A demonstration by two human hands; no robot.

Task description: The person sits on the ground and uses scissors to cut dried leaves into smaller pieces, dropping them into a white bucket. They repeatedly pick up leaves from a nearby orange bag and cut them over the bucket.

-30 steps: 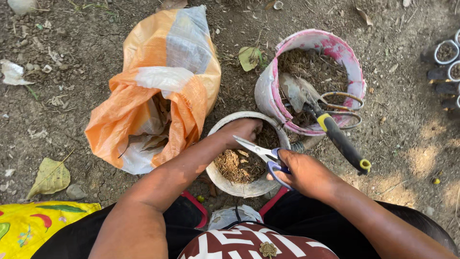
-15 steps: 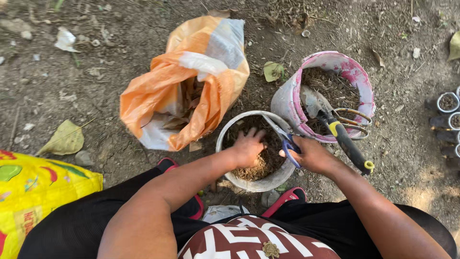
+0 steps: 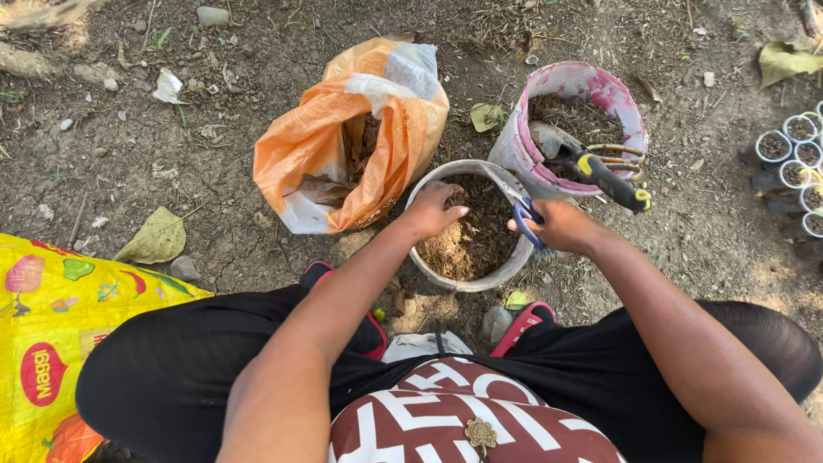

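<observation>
Fibre is being cut up in the grey bowl (image 3: pixel 429 257) at six o'clock: the left hand (image 3: pixel 433 210) is pinched shut on a tuft, the right hand (image 3: pixel 561 227) closed round blue-handled scissors (image 3: pixel 523 210). Next, blades must meet the tuft clear of fingers. An orange-and-white sack (image 3: pixel 343 129) gapes at ten o'clock; a yellow printed packet (image 3: pixel 51 343) lies at eight.

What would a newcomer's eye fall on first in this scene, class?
The orange sack, gaping open on the dirt at upper centre. Right of it stands a pink bucket; below, the left hand dips into a grey bowl of brown material while the right hand holds blue-handled scissors.
</observation>
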